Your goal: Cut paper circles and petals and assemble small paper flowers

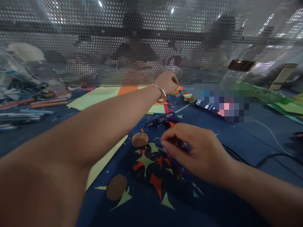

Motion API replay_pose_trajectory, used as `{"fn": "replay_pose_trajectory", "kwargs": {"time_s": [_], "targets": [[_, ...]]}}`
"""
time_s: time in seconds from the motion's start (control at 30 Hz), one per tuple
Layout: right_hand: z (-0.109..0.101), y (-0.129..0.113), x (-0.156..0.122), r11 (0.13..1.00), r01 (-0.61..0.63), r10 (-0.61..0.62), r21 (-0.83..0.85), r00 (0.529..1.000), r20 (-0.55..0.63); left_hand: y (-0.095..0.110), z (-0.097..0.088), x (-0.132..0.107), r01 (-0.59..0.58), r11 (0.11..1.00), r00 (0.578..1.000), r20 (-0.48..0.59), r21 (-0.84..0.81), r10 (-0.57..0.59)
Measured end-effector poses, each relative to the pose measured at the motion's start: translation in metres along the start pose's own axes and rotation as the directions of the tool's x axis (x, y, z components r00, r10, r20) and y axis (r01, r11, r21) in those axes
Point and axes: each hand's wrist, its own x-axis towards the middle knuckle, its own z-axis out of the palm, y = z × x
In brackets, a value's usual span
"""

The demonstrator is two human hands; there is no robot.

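Observation:
My left hand [167,82] reaches far forward, fingers curled closed, a bracelet on the wrist. At its fingertips is a small orange paper piece [181,88]; whether it is gripped I cannot tell. Nearby lies a small green, white and red paper piece [188,96]. My right hand [191,148] hovers over the table, thumb and fingertips brought together; what they hold, if anything, is hidden. Just beyond it lies a dark blue glue gun [163,119]. Below are green and orange paper scraps [145,160], a brown disc [140,139] and another brown disc [116,187].
Coloured paper sheets [99,94] lie at the back left, beside pens [26,116] and a white-capped bottle [40,69]. A lit phone [208,107] and a brown-lidded jar [236,72] stand right. Black cable [270,155] crosses the right side. A perforated screen [94,56] closes the back.

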Motion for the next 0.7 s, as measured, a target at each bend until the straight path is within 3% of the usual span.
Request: {"fn": "replay_pose_trajectory", "kwargs": {"time_s": [0.1, 0.17, 0.2, 0.3, 0.37, 0.47, 0.6, 0.7], "targets": [[-0.005, 0.004, 0.002, 0.988, -0.136, 0.139, 0.070, 0.989, -0.045, 0.013, -0.025, -0.042, -0.016, 0.994, 0.997, 0.069, -0.104, 0.023], [-0.006, 0.006, 0.002, 0.976, -0.191, 0.200, 0.101, 0.977, -0.081, 0.020, -0.046, -0.081, -0.014, 0.991, 0.994, 0.106, -0.132, 0.028], [-0.006, 0.006, 0.003, 0.972, -0.206, 0.217, 0.109, 0.972, -0.092, 0.024, -0.056, -0.103, -0.026, 0.986, 0.982, 0.179, -0.164, 0.056], [-0.004, 0.005, 0.004, 0.967, -0.219, 0.231, 0.126, 0.969, -0.085, 0.030, -0.076, -0.164, 0.073, 0.968, 0.975, 0.220, -0.241, -0.019], [0.000, 0.002, 0.005, 0.968, -0.208, 0.220, 0.143, 0.973, -0.072, 0.034, -0.081, -0.195, 0.130, 0.956, 0.967, 0.246, -0.263, -0.063], [0.005, -0.003, 0.005, 0.971, -0.191, 0.200, 0.147, 0.978, -0.050, 0.037, -0.077, -0.221, 0.124, 0.946, 0.979, 0.195, -0.300, -0.067], [0.010, -0.011, 0.003, 0.968, -0.189, 0.194, 0.165, 0.981, -0.016, 0.034, -0.071, -0.233, 0.153, 0.918, 0.985, 0.131, -0.365, -0.112], [0.011, -0.016, 0.002, 0.956, -0.201, 0.204, 0.212, 0.979, 0.009, 0.030, -0.072, -0.239, 0.124, 0.953, 0.986, 0.139, -0.278, -0.088]]}}
